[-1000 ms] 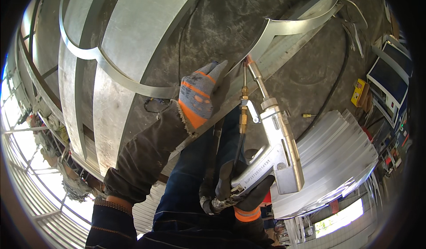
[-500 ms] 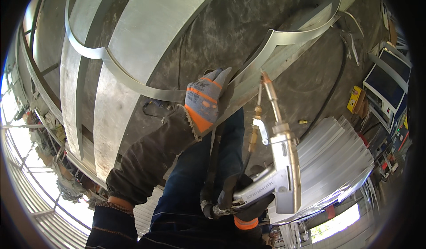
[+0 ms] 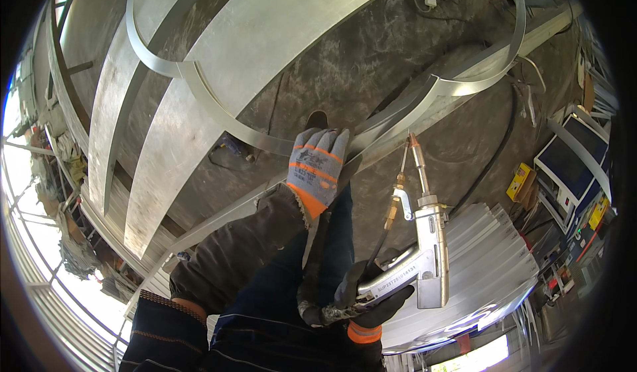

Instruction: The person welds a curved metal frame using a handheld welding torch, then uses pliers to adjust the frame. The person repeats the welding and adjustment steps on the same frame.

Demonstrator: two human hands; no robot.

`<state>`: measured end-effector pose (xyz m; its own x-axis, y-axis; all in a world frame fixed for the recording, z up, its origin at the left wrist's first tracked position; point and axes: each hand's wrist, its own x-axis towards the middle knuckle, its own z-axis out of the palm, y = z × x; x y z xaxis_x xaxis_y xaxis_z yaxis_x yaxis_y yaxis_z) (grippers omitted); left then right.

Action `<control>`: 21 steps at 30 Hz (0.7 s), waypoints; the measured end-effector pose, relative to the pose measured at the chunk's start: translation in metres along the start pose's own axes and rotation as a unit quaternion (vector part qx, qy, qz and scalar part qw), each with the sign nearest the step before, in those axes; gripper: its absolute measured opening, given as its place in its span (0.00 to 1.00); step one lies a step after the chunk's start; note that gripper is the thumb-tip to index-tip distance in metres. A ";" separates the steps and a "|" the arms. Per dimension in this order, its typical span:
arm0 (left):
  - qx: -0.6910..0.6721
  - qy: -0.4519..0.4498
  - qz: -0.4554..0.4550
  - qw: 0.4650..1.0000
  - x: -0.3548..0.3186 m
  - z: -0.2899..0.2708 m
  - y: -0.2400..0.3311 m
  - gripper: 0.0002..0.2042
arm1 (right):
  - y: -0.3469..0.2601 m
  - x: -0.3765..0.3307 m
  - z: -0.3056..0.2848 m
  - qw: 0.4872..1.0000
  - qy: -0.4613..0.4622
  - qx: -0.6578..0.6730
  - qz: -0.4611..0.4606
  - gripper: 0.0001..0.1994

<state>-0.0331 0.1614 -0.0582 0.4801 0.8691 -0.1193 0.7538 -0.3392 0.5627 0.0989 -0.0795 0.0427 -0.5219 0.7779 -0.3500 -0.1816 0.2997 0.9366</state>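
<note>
My left hand [image 3: 317,166], in a grey and orange glove, lies flat on a curved metal strip [image 3: 219,117] where it meets a straight metal rail [image 3: 424,110]. My right hand [image 3: 368,299], in a dark glove, grips the handle of a silver welding gun [image 3: 424,239]. Its copper nozzle tip [image 3: 413,140] points up at the rail, just right of my left hand. A thin wire feed tube with a brass fitting [image 3: 397,193] runs beside the nozzle.
Wide sheet metal panels [image 3: 152,120] lie on the concrete floor at left. A stack of metal sheets [image 3: 491,266] sits at right. A black hose [image 3: 497,153] snakes over the floor. A white machine [image 3: 570,160] and a yellow box [image 3: 519,181] stand at far right.
The view has shifted, so the metal frame sits lower. My left hand has slid along the strip, and the welding gun's nozzle stands more upright near the rail.
</note>
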 end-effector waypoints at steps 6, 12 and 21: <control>0.019 0.038 -0.003 0.999 0.000 0.015 0.011 0.23 | -0.010 -0.030 -0.024 0.780 0.165 -0.458 -0.394 0.57; -0.010 0.057 0.013 0.998 0.002 0.020 0.009 0.24 | -0.021 -0.034 -0.014 0.780 0.145 -0.518 -0.320 0.55; 0.021 -0.070 0.005 0.997 0.015 -0.001 0.004 0.24 | -0.020 -0.023 0.001 0.853 0.102 -0.444 -0.255 0.52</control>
<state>-0.0238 0.1741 -0.0568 0.5429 0.8082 -0.2284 0.7660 -0.3650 0.5292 0.1152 -0.1029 0.0325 -0.3044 0.5330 -0.7895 -0.9405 -0.0366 0.3379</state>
